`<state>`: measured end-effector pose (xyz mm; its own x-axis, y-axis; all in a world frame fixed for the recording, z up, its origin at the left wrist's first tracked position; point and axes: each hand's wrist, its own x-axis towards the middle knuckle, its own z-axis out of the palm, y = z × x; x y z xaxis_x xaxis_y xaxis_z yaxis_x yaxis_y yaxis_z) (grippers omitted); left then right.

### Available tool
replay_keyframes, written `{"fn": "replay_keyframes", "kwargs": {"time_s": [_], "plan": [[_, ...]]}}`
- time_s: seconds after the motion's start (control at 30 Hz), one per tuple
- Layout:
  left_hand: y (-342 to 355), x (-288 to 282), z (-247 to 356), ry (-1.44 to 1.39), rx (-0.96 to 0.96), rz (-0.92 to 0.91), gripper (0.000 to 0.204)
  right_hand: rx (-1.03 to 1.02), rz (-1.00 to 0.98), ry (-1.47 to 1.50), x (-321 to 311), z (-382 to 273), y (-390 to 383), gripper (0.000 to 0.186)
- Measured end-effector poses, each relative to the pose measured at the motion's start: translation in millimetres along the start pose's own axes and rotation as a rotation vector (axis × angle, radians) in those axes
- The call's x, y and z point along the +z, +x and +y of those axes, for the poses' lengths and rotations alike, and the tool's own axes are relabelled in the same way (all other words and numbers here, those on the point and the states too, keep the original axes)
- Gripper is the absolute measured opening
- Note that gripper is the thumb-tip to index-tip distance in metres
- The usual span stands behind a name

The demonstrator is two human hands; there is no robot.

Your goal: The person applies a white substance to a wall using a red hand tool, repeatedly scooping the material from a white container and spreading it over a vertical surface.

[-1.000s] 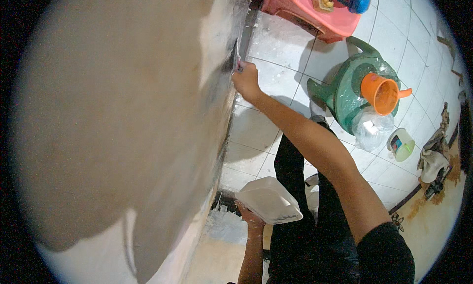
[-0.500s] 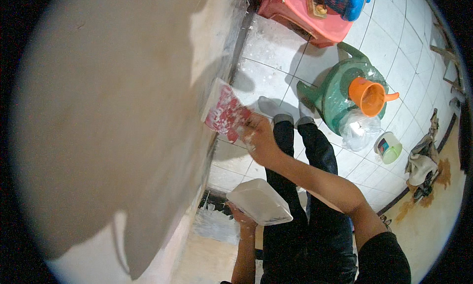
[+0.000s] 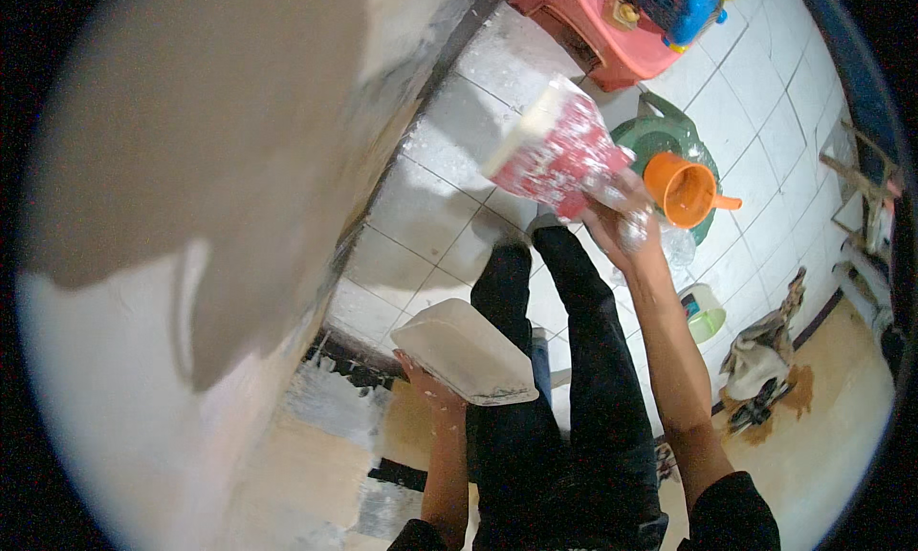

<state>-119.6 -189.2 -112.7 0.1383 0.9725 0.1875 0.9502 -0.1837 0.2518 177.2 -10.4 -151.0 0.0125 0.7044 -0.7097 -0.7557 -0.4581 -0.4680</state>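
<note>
My right hand point(image 3: 626, 224) is wrapped around a wide red putty scraper point(image 3: 559, 154) with a pale blade, smeared all over with white paste. It is held in the air over the tiled floor, apart from the wall point(image 3: 210, 121) on the left, and motion blurs it slightly. White paste also covers my right fingers. Lower down, my left hand point(image 3: 432, 387) grips a white rectangular plastic tub point(image 3: 469, 352) by its side, in front of my legs. The tub is tilted and I cannot make out how much is in it.
An orange dipper point(image 3: 677, 190) stands on a green stool point(image 3: 639, 132), partly behind my right hand. A pink stool point(image 3: 622, 44) carries a blue object at the top. To the right are a green-and-white tub point(image 3: 706, 314) and crumpled cloths point(image 3: 760, 360) by another wall.
My right hand has drawn the scraper away from the wall, to the right and up. The left hand still holds the tub. The whole view has shifted and turned somewhat.
</note>
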Motion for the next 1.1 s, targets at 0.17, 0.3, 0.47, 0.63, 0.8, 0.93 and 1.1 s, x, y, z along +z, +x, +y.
{"fn": "replay_keyframes", "kwargs": {"time_s": [0.17, 0.3, 0.47, 0.63, 0.8, 0.93, 1.1], "plan": [[-49.1, 7.3, 26.4, -0.688, -0.888, -0.204, 0.065, 0.009, 0.064, 0.071, -15.3, -4.5, -52.0, 0.034], [-25.9, -6.8, 52.2, -1.023, -1.211, -0.050, 0.066, 0.006, 0.064, -0.026, -29.6, 9.5, -83.4, 0.039], [-12.7, -41.2, 67.9, -1.617, -1.646, 0.312, 0.066, 0.060, 0.063, 0.030, -26.8, 34.2, -123.6, 0.042], [-57.6, -57.0, 56.1, -1.928, -1.521, 0.420, 0.066, 0.104, -0.015, 0.100, -15.8, 56.9, -173.0, 0.043], [-86.3, -72.2, 33.9, -1.993, -1.442, 0.525, 0.066, 0.086, -0.074, 0.057, 5.4, 86.4, -195.2, 0.041], [-95.6, -78.4, 35.9, -2.219, -1.180, 0.544, 0.067, 0.031, -0.172, -0.025, 16.6, 67.7, -216.9, 0.035], [-137.8, -111.2, 31.4, -2.255, -1.086, 0.634, 0.068, -0.079, -0.372, -0.098, 38.7, 77.4, -265.8, 0.024]]}}
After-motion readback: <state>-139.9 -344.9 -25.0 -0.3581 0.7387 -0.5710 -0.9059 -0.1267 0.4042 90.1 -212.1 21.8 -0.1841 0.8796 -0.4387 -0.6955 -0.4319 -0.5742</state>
